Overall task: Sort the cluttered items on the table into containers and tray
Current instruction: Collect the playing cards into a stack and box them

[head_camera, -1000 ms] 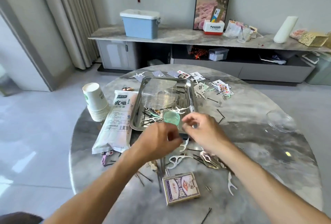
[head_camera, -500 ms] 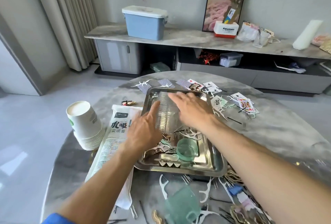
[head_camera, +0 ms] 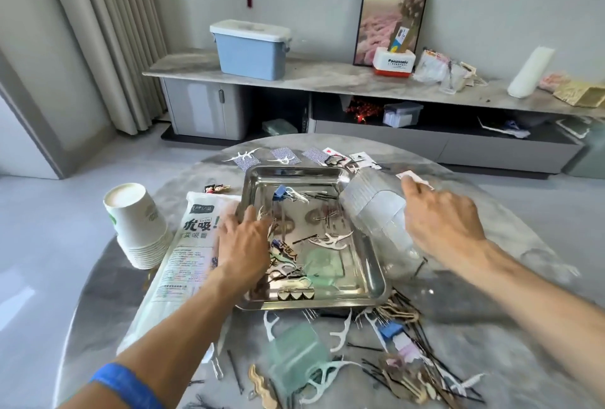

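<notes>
The steel tray [head_camera: 294,171] lies mid-table and holds floss picks, hairpins, a blue binder clip [head_camera: 280,192] and a small green cup [head_camera: 322,264]. My left hand [head_camera: 244,245] rests with relaxed fingers on the tray's left rim. My right hand [head_camera: 442,222] grips a tilted stack of clear plastic cups [head_camera: 373,209] just over the tray's right edge. A loose heap of hairpins, floss picks and clips [head_camera: 409,372] covers the near table, beside a green translucent container [head_camera: 296,356].
A stack of white paper cups [head_camera: 137,222] and a bag of straws [head_camera: 183,255] lie left of the tray. Playing cards [head_camera: 284,155] are scattered beyond it. A second blue clip [head_camera: 389,330] sits near the front heap.
My right hand has lifted the clear cup stack out of the tray and carried it to the right. My left hand let go of the stack and dropped to the tray's left rim.
</notes>
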A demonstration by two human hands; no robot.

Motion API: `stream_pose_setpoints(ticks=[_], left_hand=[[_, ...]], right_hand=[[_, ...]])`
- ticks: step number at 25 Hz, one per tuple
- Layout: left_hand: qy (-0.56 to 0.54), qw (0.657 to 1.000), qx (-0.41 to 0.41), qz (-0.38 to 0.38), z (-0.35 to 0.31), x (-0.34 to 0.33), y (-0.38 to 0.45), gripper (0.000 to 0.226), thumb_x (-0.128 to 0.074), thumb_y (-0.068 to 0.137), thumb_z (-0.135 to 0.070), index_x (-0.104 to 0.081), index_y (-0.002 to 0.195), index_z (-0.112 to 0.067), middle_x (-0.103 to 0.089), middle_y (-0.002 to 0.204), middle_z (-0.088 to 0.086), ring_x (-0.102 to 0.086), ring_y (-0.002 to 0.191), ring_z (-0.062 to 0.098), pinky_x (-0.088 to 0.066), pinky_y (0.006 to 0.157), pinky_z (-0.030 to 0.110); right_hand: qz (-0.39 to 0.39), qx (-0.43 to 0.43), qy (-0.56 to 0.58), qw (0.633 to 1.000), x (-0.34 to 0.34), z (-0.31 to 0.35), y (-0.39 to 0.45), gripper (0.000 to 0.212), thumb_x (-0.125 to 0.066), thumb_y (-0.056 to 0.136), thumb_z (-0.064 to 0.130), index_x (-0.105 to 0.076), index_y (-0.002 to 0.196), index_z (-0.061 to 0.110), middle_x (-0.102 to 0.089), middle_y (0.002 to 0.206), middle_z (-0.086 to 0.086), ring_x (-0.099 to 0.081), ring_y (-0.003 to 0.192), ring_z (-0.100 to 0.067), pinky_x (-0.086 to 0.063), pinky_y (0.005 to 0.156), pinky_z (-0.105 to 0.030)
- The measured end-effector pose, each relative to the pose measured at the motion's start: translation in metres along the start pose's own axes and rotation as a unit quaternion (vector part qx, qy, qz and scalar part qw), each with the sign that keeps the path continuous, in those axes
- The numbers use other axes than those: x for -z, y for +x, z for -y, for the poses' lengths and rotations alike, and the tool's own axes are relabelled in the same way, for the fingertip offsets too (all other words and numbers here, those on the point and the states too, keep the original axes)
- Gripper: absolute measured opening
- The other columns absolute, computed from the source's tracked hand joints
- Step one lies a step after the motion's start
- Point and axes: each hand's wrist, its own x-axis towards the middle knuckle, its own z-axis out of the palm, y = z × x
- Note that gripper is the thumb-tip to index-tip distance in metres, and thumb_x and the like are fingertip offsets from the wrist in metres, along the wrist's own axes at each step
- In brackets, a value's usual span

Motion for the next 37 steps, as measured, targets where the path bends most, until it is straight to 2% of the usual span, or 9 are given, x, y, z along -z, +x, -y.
stream_pose_setpoints(ticks=[7, 10, 16, 19, 22, 26, 31, 34, 37], left_hand=[[-0.107, 0.993, -0.04, -0.007, -0.018, 0.02, -0.04, 0.045, -0.05, 0.086, 0.009, -0.056, 0.124, -0.014, -0.063, 0.122, 0.005, -0.06, 0.106, 0.018, -0.039, 0.096, 0.026], [-0.121, 0.99, -0.069, 0.011, -0.032, 0.024, -0.069, 0.043, -0.049, 0.083, 0.013, -0.056, 0.117, -0.012, -0.065, 0.11, 0.001, -0.061, 0.096, 0.014, -0.043, 0.104, 0.035], [-0.065, 0.989, -0.093, 0.097, -0.024, 0.029, -0.102, 0.035, -0.055, 0.084, 0.005, -0.063, 0.11, -0.017, -0.067, 0.107, -0.003, -0.062, 0.084, 0.008, -0.05, 0.066, 0.013], [-0.081, 0.985, -0.101, 0.114, -0.02, 0.054, -0.087, 0.023, -0.063, 0.085, -0.01, -0.065, 0.106, -0.019, -0.067, 0.097, -0.005, -0.064, 0.081, 0.008, -0.052, 0.071, 0.017], [-0.149, 0.985, -0.078, 0.048, -0.01, 0.078, -0.043, 0.014, -0.058, 0.084, -0.017, -0.069, 0.091, -0.022, -0.069, 0.088, -0.005, -0.065, 0.075, 0.01, -0.055, 0.082, 0.029], [-0.154, 0.988, -0.024, -0.017, 0.016, 0.085, 0.035, 0.022, -0.054, 0.081, -0.012, -0.069, 0.097, -0.017, -0.07, 0.099, 0.002, -0.066, 0.087, 0.021, -0.058, 0.079, 0.037], [-0.118, 0.992, -0.002, -0.042, 0.051, 0.035, 0.147, 0.038, -0.057, 0.09, -0.026, -0.057, 0.124, -0.011, -0.058, 0.128, 0.012, -0.054, 0.117, 0.032, -0.046, 0.097, 0.044], [-0.091, 0.995, 0.019, -0.042, 0.06, 0.011, 0.193, 0.053, -0.05, 0.096, -0.041, -0.045, 0.137, -0.009, -0.045, 0.139, 0.017, -0.04, 0.131, 0.037, -0.034, 0.108, 0.046], [-0.06, 0.998, 0.021, 0.026, 0.059, -0.015, 0.218, 0.06, -0.034, 0.101, -0.051, -0.029, 0.15, -0.017, -0.021, 0.159, 0.014, -0.018, 0.147, 0.031, -0.017, 0.118, 0.05]], right_hand=[[0.072, -0.004, -0.036, 0.997, 0.001, -0.038, -0.063, 0.07, -0.047, 0.085, 0.011, -0.017, 0.148, 0.006, -0.057, 0.112, -0.001, -0.07, 0.083, -0.019, -0.036, 0.053, -0.03], [0.098, -0.013, -0.047, 0.994, 0.0, -0.028, -0.08, 0.074, -0.053, 0.087, 0.016, -0.014, 0.149, 0.004, -0.055, 0.119, -0.003, -0.07, 0.089, -0.016, -0.038, 0.056, -0.029], [0.224, -0.02, -0.002, 0.974, 0.023, -0.03, -0.078, 0.055, -0.052, 0.088, 0.02, -0.034, 0.139, 0.014, -0.06, 0.124, -0.003, -0.064, 0.109, -0.022, -0.046, 0.073, -0.033], [0.296, -0.026, 0.014, 0.955, 0.062, -0.03, -0.047, 0.048, -0.051, 0.081, 0.021, -0.05, 0.129, 0.025, -0.063, 0.124, 0.004, -0.061, 0.109, -0.021, -0.043, 0.071, -0.029], [0.247, 0.014, 0.037, 0.968, 0.089, 0.0, -0.003, 0.032, -0.049, 0.079, 0.013, -0.057, 0.108, 0.024, -0.063, 0.103, 0.004, -0.058, 0.086, -0.02, -0.036, 0.057, -0.027], [0.139, 0.087, 0.117, 0.979, 0.086, 0.064, 0.053, 0.018, -0.052, 0.087, 0.018, -0.061, 0.103, 0.017, -0.064, 0.1, -0.002, -0.054, 0.079, -0.021, -0.038, 0.065, -0.03], [0.069, 0.08, 0.303, 0.947, 0.003, 0.139, 0.136, 0.012, -0.055, 0.09, 0.021, -0.063, 0.097, 0.016, -0.067, 0.091, -0.001, -0.06, 0.079, -0.019, -0.05, 0.067, -0.031], [0.072, 0.07, 0.359, 0.928, -0.042, 0.158, 0.189, 0.026, -0.054, 0.091, 0.025, -0.061, 0.116, 0.017, -0.064, 0.117, -0.006, -0.058, 0.1, -0.026, -0.048, 0.08, -0.035], [0.137, 0.089, 0.356, 0.92, -0.076, 0.176, 0.239, 0.046, -0.042, 0.101, 0.03, -0.038, 0.146, 0.02, -0.036, 0.154, -0.003, -0.045, 0.132, -0.03, -0.041, 0.105, -0.046]])
